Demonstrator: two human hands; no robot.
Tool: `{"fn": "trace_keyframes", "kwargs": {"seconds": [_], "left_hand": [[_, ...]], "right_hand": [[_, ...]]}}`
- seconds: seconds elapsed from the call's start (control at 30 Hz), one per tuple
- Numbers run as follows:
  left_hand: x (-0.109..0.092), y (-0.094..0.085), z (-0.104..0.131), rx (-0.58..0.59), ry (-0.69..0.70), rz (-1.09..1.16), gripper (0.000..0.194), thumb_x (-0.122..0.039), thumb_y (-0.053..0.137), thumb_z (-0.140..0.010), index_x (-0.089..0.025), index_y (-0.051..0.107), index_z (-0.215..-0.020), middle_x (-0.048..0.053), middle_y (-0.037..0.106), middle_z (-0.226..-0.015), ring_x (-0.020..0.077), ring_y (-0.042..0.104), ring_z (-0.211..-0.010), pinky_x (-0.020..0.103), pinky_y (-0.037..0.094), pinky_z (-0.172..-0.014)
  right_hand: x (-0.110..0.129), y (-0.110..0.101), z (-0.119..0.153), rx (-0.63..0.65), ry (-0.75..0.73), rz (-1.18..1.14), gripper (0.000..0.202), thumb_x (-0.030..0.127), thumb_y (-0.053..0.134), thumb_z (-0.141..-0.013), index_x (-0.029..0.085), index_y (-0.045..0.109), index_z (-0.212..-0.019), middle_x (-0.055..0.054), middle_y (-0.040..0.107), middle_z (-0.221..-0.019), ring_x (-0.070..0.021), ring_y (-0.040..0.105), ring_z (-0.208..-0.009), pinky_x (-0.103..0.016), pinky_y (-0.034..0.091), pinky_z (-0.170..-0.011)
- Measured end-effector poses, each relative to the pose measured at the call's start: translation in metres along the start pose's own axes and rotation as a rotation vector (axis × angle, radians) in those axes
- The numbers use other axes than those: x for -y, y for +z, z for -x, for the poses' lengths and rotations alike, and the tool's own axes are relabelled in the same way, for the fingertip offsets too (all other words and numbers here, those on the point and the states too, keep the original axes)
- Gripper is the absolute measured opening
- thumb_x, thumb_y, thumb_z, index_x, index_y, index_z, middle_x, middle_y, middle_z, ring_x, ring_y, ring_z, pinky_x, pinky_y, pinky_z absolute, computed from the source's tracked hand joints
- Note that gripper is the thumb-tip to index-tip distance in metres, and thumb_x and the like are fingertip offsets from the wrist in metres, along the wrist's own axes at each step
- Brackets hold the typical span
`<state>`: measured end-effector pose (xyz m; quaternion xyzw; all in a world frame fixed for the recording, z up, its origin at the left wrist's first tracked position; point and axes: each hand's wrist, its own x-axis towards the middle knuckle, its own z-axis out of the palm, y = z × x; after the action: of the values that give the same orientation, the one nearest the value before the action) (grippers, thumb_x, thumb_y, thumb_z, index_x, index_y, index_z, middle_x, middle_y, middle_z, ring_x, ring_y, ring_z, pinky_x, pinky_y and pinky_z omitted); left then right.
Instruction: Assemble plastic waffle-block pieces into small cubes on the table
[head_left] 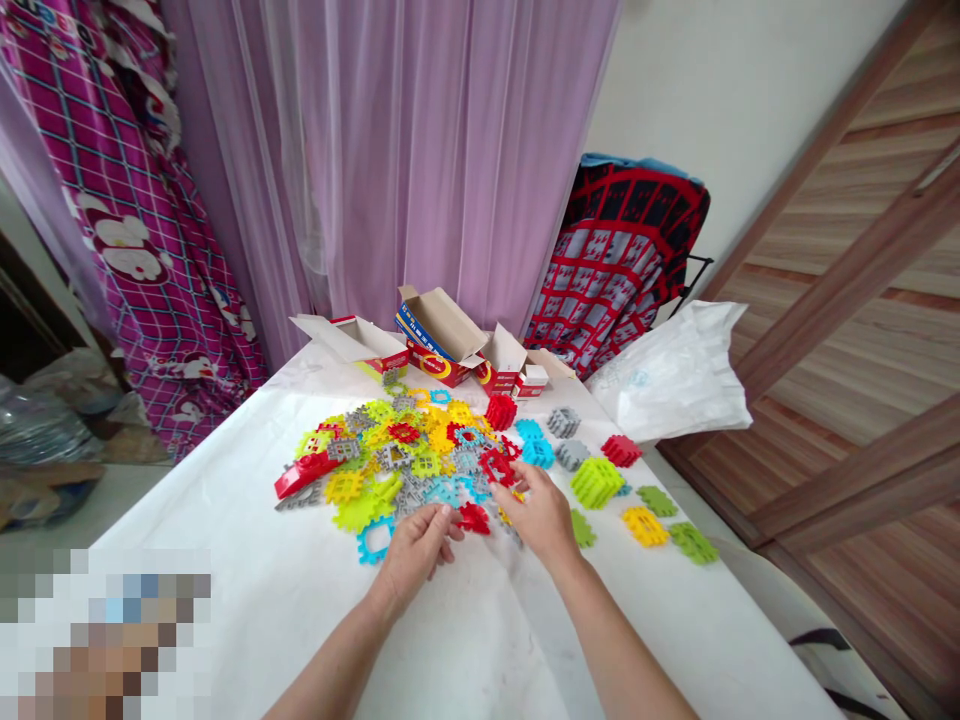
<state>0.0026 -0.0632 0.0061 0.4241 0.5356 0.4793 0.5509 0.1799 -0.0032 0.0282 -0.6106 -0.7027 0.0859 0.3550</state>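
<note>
My left hand (421, 548) is at the front of a heap of coloured plastic interlocking pieces, its fingers curled and drawn together. A red interlocking piece (474, 518) is right beside its fingertips; whether they grip it is unclear. My right hand (541, 512) reaches in from the right, thumb and fingers closed at the edge of a red square interlocking piece (496, 466). Around them lie yellow, lime, grey, blue and red pieces. A blue square frame piece (376, 540) lies left of my left hand, and a long red piece (306, 474) at the heap's left end.
Right of the heap stand stacks of lime (597, 484), grey (563, 422) and blue pieces (535, 444), with loose green and yellow ones. Open cardboard boxes (442, 325) line the white table's (247, 560) far edge. A white plastic bag (675, 375) sits at the right edge.
</note>
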Motion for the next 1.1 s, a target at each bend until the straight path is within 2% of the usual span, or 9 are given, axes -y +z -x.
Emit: {"fn": "trace_keyframes", "kwargs": {"seconds": [0.07, 0.17, 0.33, 0.47, 0.67, 0.77, 0.83, 1.0, 1.1], "left_hand": [[0.001, 0.0, -0.001, 0.005, 0.003, -0.001, 0.051, -0.068, 0.052, -0.073, -0.018, 0.062, -0.081, 0.0, 0.063, -0.069, 0.0084, 0.052, -0.047, 0.017, 0.026, -0.034], [0.003, 0.002, -0.001, 0.015, 0.009, -0.013, 0.05, -0.068, 0.054, -0.071, -0.019, 0.059, -0.073, -0.001, 0.062, -0.064, 0.0079, 0.049, -0.043, 0.018, 0.026, -0.034], [0.007, 0.004, 0.002, 0.067, 0.066, -0.125, 0.048, -0.067, 0.055, -0.071, -0.019, 0.057, -0.066, -0.002, 0.06, -0.058, 0.0085, 0.05, -0.046, 0.02, 0.037, -0.046], [0.013, 0.002, 0.002, 0.101, 0.112, -0.208, 0.047, -0.066, 0.052, -0.075, -0.02, 0.058, -0.068, -0.002, 0.06, -0.058, 0.0105, 0.051, -0.049, 0.023, 0.038, -0.05], [0.015, 0.001, 0.0, 0.062, 0.107, -0.138, 0.056, -0.074, 0.051, -0.072, -0.019, 0.061, -0.071, -0.002, 0.058, -0.055, 0.0107, 0.048, -0.046, 0.023, 0.038, -0.048], [0.012, 0.002, 0.001, 0.027, 0.087, -0.111, 0.059, -0.077, 0.051, -0.068, -0.019, 0.06, -0.067, -0.002, 0.055, -0.051, 0.0105, 0.047, -0.043, 0.023, 0.036, -0.046], [0.011, 0.002, 0.002, 0.033, 0.091, -0.117, 0.057, -0.076, 0.051, -0.069, -0.02, 0.06, -0.068, -0.002, 0.056, -0.052, 0.0105, 0.047, -0.043, 0.023, 0.036, -0.047], [0.014, 0.002, 0.002, 0.057, 0.094, -0.126, 0.053, -0.072, 0.052, -0.073, -0.02, 0.061, -0.071, -0.001, 0.058, -0.056, 0.011, 0.049, -0.046, 0.023, 0.037, -0.048], [0.019, 0.001, 0.0, 0.07, 0.094, -0.138, 0.051, -0.07, 0.052, -0.074, -0.02, 0.061, -0.072, -0.001, 0.059, -0.057, 0.0115, 0.05, -0.047, 0.023, 0.038, -0.049]], "right_hand": [[0.0, 0.005, -0.027, 0.075, 0.061, 0.026, 0.038, 0.043, 0.061, -0.076, 0.019, 0.064, -0.106, -0.005, 0.069, -0.097, -0.0179, 0.064, -0.079, -0.029, 0.049, -0.074], [0.007, 0.023, -0.062, 0.179, 0.034, 0.103, 0.041, 0.044, 0.062, -0.079, 0.019, 0.063, -0.111, -0.007, 0.07, -0.104, -0.0196, 0.065, -0.091, -0.028, 0.047, -0.079], [0.024, 0.052, -0.094, 0.301, -0.032, 0.292, 0.045, 0.046, 0.059, -0.083, 0.016, 0.059, -0.116, -0.012, 0.07, -0.107, -0.024, 0.064, -0.102, -0.032, 0.044, -0.086], [0.036, 0.065, -0.098, 0.312, -0.031, 0.376, 0.045, 0.05, 0.057, -0.083, 0.014, 0.059, -0.111, -0.015, 0.07, -0.104, -0.027, 0.064, -0.101, -0.036, 0.043, -0.086], [0.052, 0.073, -0.078, 0.288, -0.075, 0.367, 0.045, 0.052, 0.057, -0.082, 0.016, 0.06, -0.108, -0.013, 0.072, -0.097, -0.0275, 0.066, -0.093, -0.036, 0.045, -0.08], [0.052, 0.066, -0.079, 0.297, -0.087, 0.338, 0.045, 0.053, 0.056, -0.081, 0.018, 0.06, -0.109, -0.011, 0.072, -0.096, -0.0264, 0.067, -0.091, -0.034, 0.046, -0.078], [0.046, 0.054, -0.09, 0.274, -0.06, 0.321, 0.045, 0.053, 0.056, -0.081, 0.019, 0.06, -0.11, -0.009, 0.072, -0.097, -0.0247, 0.066, -0.091, -0.032, 0.045, -0.077], [0.018, 0.013, -0.135, 0.098, 0.143, 0.416, 0.045, 0.054, 0.055, -0.081, 0.019, 0.064, -0.109, -0.01, 0.07, -0.105, -0.0256, 0.063, -0.102, -0.033, 0.044, -0.082], [0.004, 0.0, -0.155, 0.096, 0.257, 0.481, 0.05, 0.058, 0.055, -0.079, 0.018, 0.065, -0.109, -0.013, 0.069, -0.109, -0.0275, 0.062, -0.104, -0.035, 0.045, -0.082]]}}
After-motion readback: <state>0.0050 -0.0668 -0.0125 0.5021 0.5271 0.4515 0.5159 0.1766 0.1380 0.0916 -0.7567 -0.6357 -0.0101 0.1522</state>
